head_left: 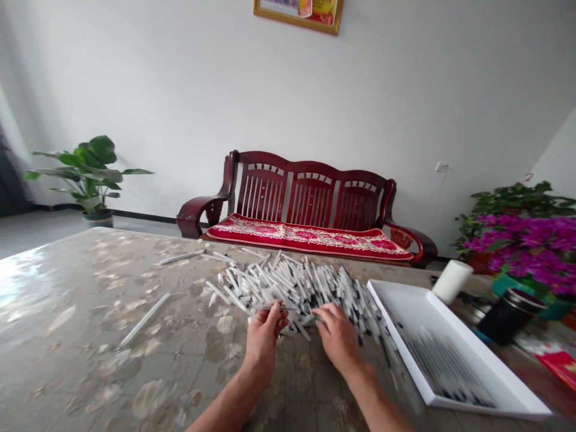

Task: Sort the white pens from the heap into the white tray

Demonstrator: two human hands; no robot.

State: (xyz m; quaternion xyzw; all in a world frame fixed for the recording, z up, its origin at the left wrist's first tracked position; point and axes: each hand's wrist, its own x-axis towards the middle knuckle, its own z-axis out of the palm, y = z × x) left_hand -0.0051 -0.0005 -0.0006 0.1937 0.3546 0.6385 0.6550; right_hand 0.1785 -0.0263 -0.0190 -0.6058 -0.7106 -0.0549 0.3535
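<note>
A large heap of slim white, pen-like tubes point(288, 279), several with dark ends, lies on the table in front of me. My left hand point(263, 333) is closed at the near edge of the heap, its thumb and fingers pinching a thin grey pen-like stick point(281, 308) held roughly level. To the right, my right hand point(337, 336) has its thumb and fingertips drawn together beside the heap, close to the stick's right end. What those fingertips hold is too small to make out. A white tray point(407, 366) at the right contains a row of thin, dark-tipped sticks point(445, 360).
A single white tube point(144, 319) lies apart on the patterned table point(81, 360). Beyond the tray stand a white roll point(452, 281), a black cup point(510, 315) and purple flowers point(531, 246). A red wooden bench point(310, 198) is behind the table.
</note>
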